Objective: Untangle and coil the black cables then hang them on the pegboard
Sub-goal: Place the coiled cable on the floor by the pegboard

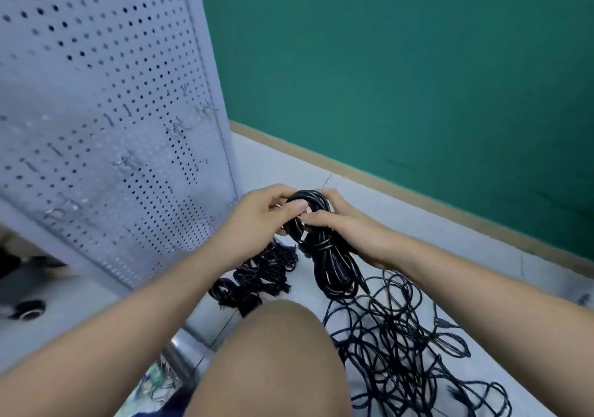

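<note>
A coiled black cable [334,265] hangs between both hands, wrapped at its waist, with its lower loops drooping toward the floor. My left hand [260,217] grips the coil's top from the left. My right hand [340,220] holds it from the right, fingers curled on the strands. A loose tangle of black cables [405,346] spreads on the floor below right. A smaller bundled heap of black cable [257,278] lies under my left wrist. The grey pegboard [106,102] stands to the left, with several metal hooks [128,161] on it.
My bare knee [276,362] fills the lower middle. A green wall [401,63] with a beige skirting runs behind the pale floor [450,230]. The pegboard's metal foot [183,352] and a dark wheeled object [27,309] sit at the lower left.
</note>
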Action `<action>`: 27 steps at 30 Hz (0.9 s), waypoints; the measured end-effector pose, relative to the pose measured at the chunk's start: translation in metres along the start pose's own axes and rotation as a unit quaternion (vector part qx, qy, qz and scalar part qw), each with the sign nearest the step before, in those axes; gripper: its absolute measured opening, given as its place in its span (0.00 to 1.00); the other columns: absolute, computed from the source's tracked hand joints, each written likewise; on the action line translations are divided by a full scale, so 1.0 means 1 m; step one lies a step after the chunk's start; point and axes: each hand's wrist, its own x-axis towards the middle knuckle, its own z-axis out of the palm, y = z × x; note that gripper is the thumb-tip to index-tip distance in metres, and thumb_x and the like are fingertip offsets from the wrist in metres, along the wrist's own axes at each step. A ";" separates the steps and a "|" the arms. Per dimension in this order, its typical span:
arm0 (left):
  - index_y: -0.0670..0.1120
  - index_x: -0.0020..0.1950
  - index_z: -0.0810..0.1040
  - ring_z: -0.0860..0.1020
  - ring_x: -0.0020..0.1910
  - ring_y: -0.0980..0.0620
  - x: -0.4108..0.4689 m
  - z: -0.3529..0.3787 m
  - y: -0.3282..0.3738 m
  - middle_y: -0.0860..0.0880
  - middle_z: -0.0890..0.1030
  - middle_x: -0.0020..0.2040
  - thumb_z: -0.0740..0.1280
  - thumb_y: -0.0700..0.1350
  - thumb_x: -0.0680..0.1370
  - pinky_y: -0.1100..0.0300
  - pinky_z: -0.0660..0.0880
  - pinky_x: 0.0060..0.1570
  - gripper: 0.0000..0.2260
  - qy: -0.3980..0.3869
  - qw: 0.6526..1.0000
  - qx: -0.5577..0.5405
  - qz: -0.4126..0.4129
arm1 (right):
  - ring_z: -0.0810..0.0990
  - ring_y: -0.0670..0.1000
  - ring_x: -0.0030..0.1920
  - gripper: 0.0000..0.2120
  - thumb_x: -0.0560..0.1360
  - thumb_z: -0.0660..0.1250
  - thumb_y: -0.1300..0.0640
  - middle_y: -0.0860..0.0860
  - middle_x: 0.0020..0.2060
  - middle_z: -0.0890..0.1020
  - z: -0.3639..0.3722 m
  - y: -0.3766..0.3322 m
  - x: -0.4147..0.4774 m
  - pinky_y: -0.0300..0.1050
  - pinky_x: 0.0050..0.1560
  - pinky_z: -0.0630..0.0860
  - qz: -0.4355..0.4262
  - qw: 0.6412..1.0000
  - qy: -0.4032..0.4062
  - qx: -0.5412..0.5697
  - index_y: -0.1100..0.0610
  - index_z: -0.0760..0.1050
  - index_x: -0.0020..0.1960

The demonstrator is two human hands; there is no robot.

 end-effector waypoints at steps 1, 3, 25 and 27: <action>0.51 0.58 0.86 0.86 0.50 0.46 0.002 -0.007 -0.016 0.47 0.88 0.51 0.71 0.50 0.84 0.45 0.84 0.53 0.06 0.018 1.000 -0.010 -0.020 | 0.89 0.55 0.58 0.31 0.76 0.79 0.44 0.55 0.61 0.86 0.007 0.010 0.012 0.62 0.66 0.82 0.013 0.999 -0.022 -0.020 0.44 0.68 0.74; 0.48 0.58 0.85 0.87 0.51 0.44 0.004 -0.021 -0.050 0.46 0.88 0.51 0.71 0.49 0.84 0.47 0.85 0.53 0.07 0.055 0.996 -0.020 -0.065 | 0.88 0.49 0.59 0.39 0.71 0.83 0.42 0.49 0.61 0.87 0.026 0.036 0.037 0.55 0.65 0.82 0.039 0.995 -0.060 -0.072 0.42 0.67 0.75; 0.37 0.63 0.78 0.83 0.58 0.36 -0.046 -0.080 -0.355 0.35 0.84 0.57 0.66 0.41 0.85 0.47 0.78 0.54 0.09 0.022 0.838 0.368 -0.401 | 0.79 0.43 0.56 0.32 0.74 0.81 0.57 0.46 0.60 0.79 0.216 0.277 0.174 0.26 0.48 0.73 0.144 0.956 -0.181 -0.181 0.55 0.70 0.73; 0.36 0.64 0.77 0.84 0.58 0.35 -0.043 -0.078 -0.361 0.35 0.84 0.57 0.66 0.39 0.85 0.47 0.80 0.55 0.10 -0.003 0.819 0.401 -0.410 | 0.81 0.44 0.57 0.29 0.76 0.79 0.58 0.46 0.59 0.81 0.218 0.280 0.170 0.27 0.51 0.75 0.139 0.960 -0.168 -0.174 0.57 0.72 0.73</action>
